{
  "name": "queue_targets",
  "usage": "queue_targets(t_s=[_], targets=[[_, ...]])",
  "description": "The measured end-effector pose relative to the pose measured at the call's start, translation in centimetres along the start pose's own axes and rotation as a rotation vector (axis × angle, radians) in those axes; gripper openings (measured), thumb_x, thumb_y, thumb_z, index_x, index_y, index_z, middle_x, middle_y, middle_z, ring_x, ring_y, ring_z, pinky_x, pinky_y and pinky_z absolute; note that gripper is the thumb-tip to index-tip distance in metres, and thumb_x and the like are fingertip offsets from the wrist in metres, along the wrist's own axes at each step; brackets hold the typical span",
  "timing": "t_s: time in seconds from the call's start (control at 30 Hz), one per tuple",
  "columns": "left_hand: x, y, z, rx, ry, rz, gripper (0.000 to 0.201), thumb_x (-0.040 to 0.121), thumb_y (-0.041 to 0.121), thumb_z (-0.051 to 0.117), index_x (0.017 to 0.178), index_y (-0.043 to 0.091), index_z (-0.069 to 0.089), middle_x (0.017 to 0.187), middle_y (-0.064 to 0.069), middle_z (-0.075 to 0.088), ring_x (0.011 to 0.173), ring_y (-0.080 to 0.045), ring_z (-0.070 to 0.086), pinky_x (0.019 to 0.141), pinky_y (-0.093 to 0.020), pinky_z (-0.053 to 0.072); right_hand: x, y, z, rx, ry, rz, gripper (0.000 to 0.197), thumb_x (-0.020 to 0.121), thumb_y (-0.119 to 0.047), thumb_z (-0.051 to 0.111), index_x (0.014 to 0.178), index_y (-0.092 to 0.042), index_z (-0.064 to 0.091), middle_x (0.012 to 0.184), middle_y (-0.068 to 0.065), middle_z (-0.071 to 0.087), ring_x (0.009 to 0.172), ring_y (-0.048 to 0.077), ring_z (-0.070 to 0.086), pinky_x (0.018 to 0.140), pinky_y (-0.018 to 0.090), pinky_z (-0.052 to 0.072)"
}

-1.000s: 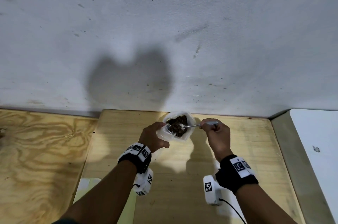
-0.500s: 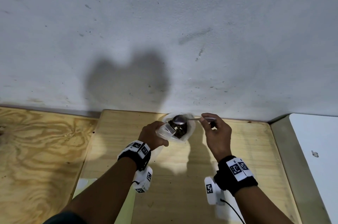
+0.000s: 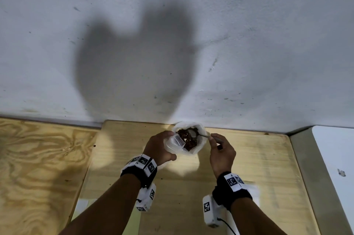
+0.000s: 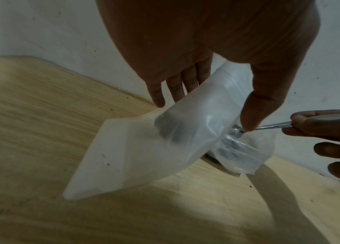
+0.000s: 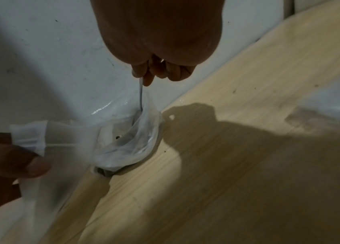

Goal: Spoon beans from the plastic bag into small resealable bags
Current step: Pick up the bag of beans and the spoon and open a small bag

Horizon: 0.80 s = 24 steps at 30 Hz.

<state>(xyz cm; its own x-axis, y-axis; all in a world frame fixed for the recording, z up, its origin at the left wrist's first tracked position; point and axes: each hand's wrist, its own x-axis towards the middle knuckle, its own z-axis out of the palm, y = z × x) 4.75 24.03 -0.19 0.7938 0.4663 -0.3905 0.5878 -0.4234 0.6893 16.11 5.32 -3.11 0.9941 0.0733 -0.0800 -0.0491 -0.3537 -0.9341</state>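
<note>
I stand at the pale wood counter [image 3: 249, 158], where the plastic bag [image 3: 200, 144] sits at the far edge against the wall, its mouth rolled open on a dark brown heap of beans [image 3: 186, 138]. My left hand [image 3: 159, 148] pinches the small resealable bag [image 4: 143, 148] between thumb and fingers, tilted beside the big bag's near-left rim; it is cloudy-clear, and a dark patch inside may be beans. My right hand [image 3: 222, 153] pinches the handle of the metal spoon [image 3: 201, 135], its bowl down among the beans. I judge the filling barely begun: many spoonfuls and the sealing remain.
</note>
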Motion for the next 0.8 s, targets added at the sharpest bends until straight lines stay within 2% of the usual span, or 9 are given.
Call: queue_targets(t_s=[0.07,0.13,0.2,0.33,0.47,0.63,0.73,0.8], targets=[[0.2,0.0,0.0,0.008,-0.005,0.011,0.081,0.052,0.019,0.088,0.126,0.03,0.057,0.12,0.008,0.064,0.093,-0.007,0.054,0.077,-0.015,0.04,-0.2,0.5,0.8,0.027,-0.006,0.017,0.011,0.087,-0.008,0.073,0.086,-0.02,0.075,0.087,-0.003,0.075,0.08,0.005,0.068,0.071,0.015,0.05],[0.3,-0.1,0.0,0.022,-0.011,0.018,0.081,0.053,0.022,0.087,0.127,0.031,0.056,0.121,0.01,0.063,0.093,-0.006,0.053,0.076,-0.016,0.039,-0.4,0.8,1.6,0.023,-0.023,0.055,0.01,0.086,-0.007,0.074,0.086,-0.017,0.075,0.086,-0.005,0.075,0.081,0.009,0.069,0.077,0.024,0.054],[0.4,-0.2,0.1,0.024,-0.016,0.022,0.082,0.053,0.023,0.087,0.128,0.031,0.056,0.121,0.011,0.063,0.095,-0.005,0.054,0.077,-0.016,0.04,-0.7,0.9,2.2,0.011,-0.046,0.095,0.011,0.086,-0.008,0.074,0.088,-0.018,0.076,0.083,-0.009,0.074,0.082,0.01,0.069,0.078,0.029,0.054],[0.3,-0.2,0.2,0.025,-0.012,0.032,0.081,0.053,0.022,0.087,0.127,0.031,0.056,0.12,0.011,0.064,0.098,-0.009,0.058,0.078,-0.018,0.043,-1.5,0.8,3.2,0.024,-0.089,0.141,0.013,0.084,-0.01,0.075,0.083,-0.023,0.076,0.082,-0.005,0.075,0.083,0.014,0.071,0.079,0.031,0.054],[0.2,-0.1,0.2,0.034,-0.014,0.039,0.081,0.054,0.021,0.087,0.128,0.029,0.055,0.121,0.01,0.063,0.105,-0.013,0.06,0.082,-0.02,0.045,-1.6,0.7,3.4,0.074,-0.07,0.265,0.01,0.082,-0.011,0.077,0.082,-0.021,0.077,0.084,0.001,0.076,0.086,0.02,0.071,0.081,0.034,0.056],[0.0,-0.1,-0.1,0.033,-0.024,0.035,0.082,0.055,0.02,0.087,0.13,0.029,0.055,0.124,0.009,0.063,0.109,-0.016,0.06,0.087,-0.025,0.049,-1.0,-0.3,2.1,0.144,0.001,0.332,0.016,0.081,-0.005,0.076,0.077,-0.021,0.076,0.083,0.002,0.076,0.084,0.017,0.07,0.078,0.026,0.053],[0.0,-0.2,-0.2,0.03,-0.028,0.034,0.084,0.053,0.021,0.088,0.13,0.028,0.055,0.125,0.008,0.062,0.11,-0.016,0.06,0.09,-0.028,0.05,-0.6,-0.3,1.1,0.202,0.032,0.376,0.011,0.079,-0.003,0.076,0.08,-0.014,0.078,0.088,0.005,0.077,0.086,0.018,0.071,0.086,0.031,0.054],[0.0,-0.1,-0.3,0.029,-0.028,0.036,0.083,0.053,0.02,0.088,0.13,0.029,0.055,0.125,0.008,0.062,0.109,-0.015,0.059,0.088,-0.026,0.049,-0.4,-0.3,0.3,0.228,0.034,0.402,0.01,0.079,-0.003,0.076,0.079,-0.013,0.078,0.088,0.005,0.077,0.082,0.018,0.07,0.084,0.033,0.055]])
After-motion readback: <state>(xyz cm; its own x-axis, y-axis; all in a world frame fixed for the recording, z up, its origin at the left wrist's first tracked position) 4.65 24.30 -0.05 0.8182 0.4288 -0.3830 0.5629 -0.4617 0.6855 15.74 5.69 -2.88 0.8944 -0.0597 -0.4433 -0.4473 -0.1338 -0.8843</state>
